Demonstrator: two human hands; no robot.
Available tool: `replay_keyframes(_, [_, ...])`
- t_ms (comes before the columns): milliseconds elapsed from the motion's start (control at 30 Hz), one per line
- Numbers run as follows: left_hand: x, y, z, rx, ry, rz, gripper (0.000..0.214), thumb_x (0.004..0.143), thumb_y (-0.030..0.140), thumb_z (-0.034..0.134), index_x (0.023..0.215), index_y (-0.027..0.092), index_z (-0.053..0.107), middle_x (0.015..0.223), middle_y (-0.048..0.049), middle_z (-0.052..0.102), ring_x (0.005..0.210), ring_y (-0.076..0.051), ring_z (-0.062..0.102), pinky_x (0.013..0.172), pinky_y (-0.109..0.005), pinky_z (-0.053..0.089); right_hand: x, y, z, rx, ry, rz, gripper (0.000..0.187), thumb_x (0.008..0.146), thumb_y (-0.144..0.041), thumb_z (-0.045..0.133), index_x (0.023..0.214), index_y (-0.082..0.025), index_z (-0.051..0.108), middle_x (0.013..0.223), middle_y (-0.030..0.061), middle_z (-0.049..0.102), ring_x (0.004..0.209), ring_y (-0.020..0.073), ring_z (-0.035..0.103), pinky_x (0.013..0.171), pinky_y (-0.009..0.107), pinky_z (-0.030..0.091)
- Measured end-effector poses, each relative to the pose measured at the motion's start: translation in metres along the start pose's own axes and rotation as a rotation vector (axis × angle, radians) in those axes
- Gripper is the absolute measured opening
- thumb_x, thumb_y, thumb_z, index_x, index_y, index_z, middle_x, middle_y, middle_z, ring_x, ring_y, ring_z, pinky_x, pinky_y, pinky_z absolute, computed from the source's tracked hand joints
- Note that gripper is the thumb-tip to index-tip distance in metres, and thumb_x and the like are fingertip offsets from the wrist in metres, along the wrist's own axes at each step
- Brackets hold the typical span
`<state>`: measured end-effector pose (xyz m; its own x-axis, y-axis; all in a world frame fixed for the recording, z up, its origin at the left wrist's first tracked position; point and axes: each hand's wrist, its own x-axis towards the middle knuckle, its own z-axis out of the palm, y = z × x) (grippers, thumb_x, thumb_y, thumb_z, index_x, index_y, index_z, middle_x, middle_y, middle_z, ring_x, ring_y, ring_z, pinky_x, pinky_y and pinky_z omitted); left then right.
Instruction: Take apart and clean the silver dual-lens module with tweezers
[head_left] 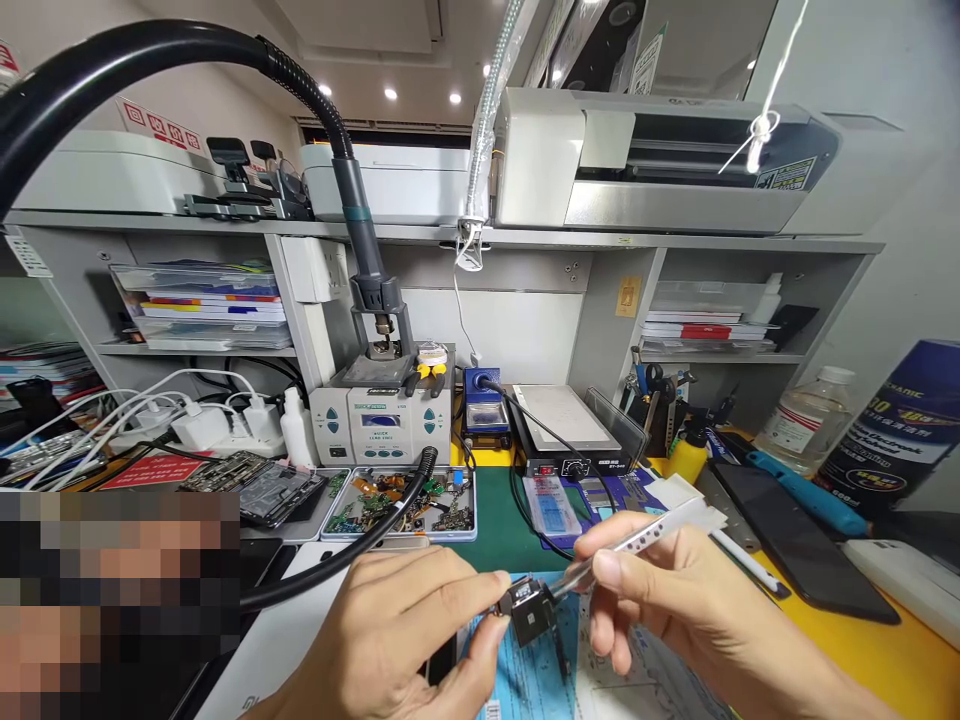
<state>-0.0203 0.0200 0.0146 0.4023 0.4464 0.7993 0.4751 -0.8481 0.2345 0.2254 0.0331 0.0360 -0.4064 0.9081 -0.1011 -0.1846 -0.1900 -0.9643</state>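
Observation:
My left hand point(405, 630) pinches a small black electronic module point(529, 612) between thumb and fingertips, low in the middle of the view. My right hand point(675, 600) grips silver tweezers point(637, 545), whose tips touch the module's upper right edge. Both hands hover just above a blue sheet point(536, 680) on the bench. A short black flex strip hangs down from the module.
A hot-air rework station point(382, 415) with a black hose point(352, 555) stands behind. A tray of small parts point(397, 505), a heating plate point(566, 425), a dark phone point(795, 545), a clear bottle point(806, 420) and white chargers point(202, 425) surround the green mat point(499, 525). A blurred patch covers the lower left.

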Motion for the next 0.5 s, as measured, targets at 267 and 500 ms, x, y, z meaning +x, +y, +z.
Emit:
replay_keyframes(267, [-0.0009, 0.0017, -0.0006, 0.009, 0.019, 0.012, 0.024, 0.084, 0.006, 0.065, 0.104, 0.015, 0.072, 0.08, -0.0035, 0.074, 0.069, -0.016, 0.069, 0.071, -0.031, 0.057, 0.0013, 0.0008, 0.0051, 0.077, 0.016, -0.001, 0.024, 0.08, -0.031, 0.082, 0.089, -0.012, 0.071, 0.062, 0.0023, 0.07, 0.054, 0.0148, 0.068, 0.051, 0.025, 0.055])
replay_keyframes(500, [-0.0006, 0.0014, -0.0006, -0.004, 0.0, 0.0, 0.024, 0.083, 0.005, 0.064, 0.104, 0.015, 0.072, 0.079, -0.0037, 0.074, 0.067, -0.016, 0.069, 0.065, -0.029, 0.055, 0.0035, 0.0093, 0.0004, 0.081, 0.022, -0.022, 0.02, 0.086, -0.029, 0.077, 0.094, -0.012, 0.071, 0.067, 0.0054, 0.074, 0.054, 0.0141, 0.068, 0.051, 0.024, 0.055])
